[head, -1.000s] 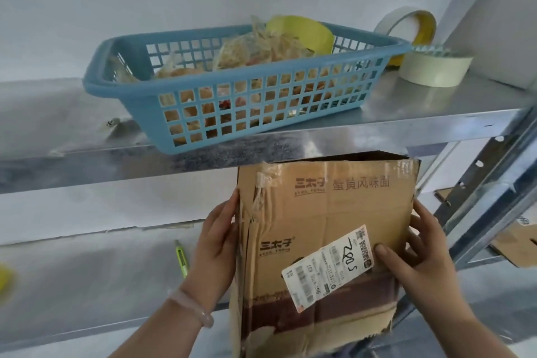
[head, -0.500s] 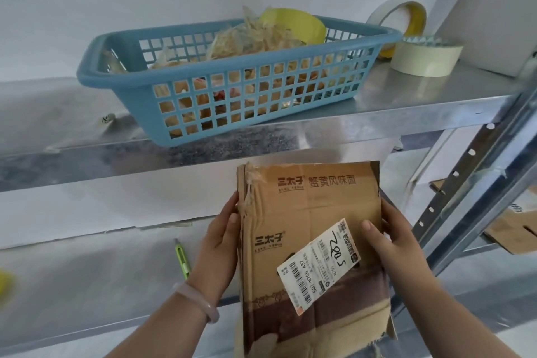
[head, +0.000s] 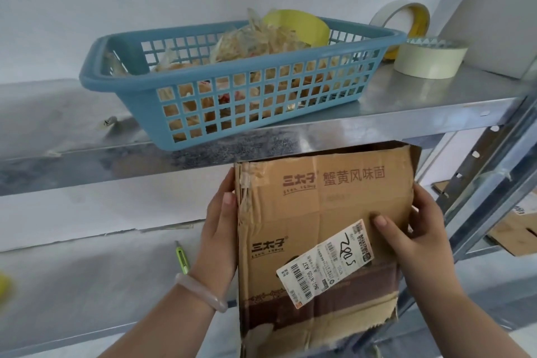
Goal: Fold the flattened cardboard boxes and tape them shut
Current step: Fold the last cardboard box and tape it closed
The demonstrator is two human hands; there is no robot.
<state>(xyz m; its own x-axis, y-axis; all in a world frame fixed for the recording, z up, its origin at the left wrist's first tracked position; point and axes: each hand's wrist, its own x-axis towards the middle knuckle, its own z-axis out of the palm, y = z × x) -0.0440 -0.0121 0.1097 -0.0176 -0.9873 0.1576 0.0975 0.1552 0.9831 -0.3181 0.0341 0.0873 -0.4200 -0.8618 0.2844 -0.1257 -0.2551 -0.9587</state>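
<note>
A worn brown cardboard box (head: 313, 206) with printed characters and a white shipping label (head: 325, 260) is held upright between my hands, just below the upper metal shelf. My left hand (head: 220, 229) lies flat against its left edge, fingers straight. My right hand (head: 412, 232) grips the right edge, thumb on the front face and fingers wrapped behind. The box's bottom edge is torn. Two tape rolls sit on the upper shelf at the right: a flat pale one (head: 430, 57) and one standing on edge (head: 402, 17).
A blue plastic basket (head: 232, 87) full of crumpled tape scraps stands on the upper metal shelf (head: 406, 113). A green utility knife (head: 182, 257) lies on the lower shelf. A shelf upright (head: 494, 183) rises at the right, with flat cardboard (head: 514, 235) beyond it.
The box has widened again after looking narrower half a second ago. My right hand shifted outward along the right edge. The left hand stayed on the left edge.
</note>
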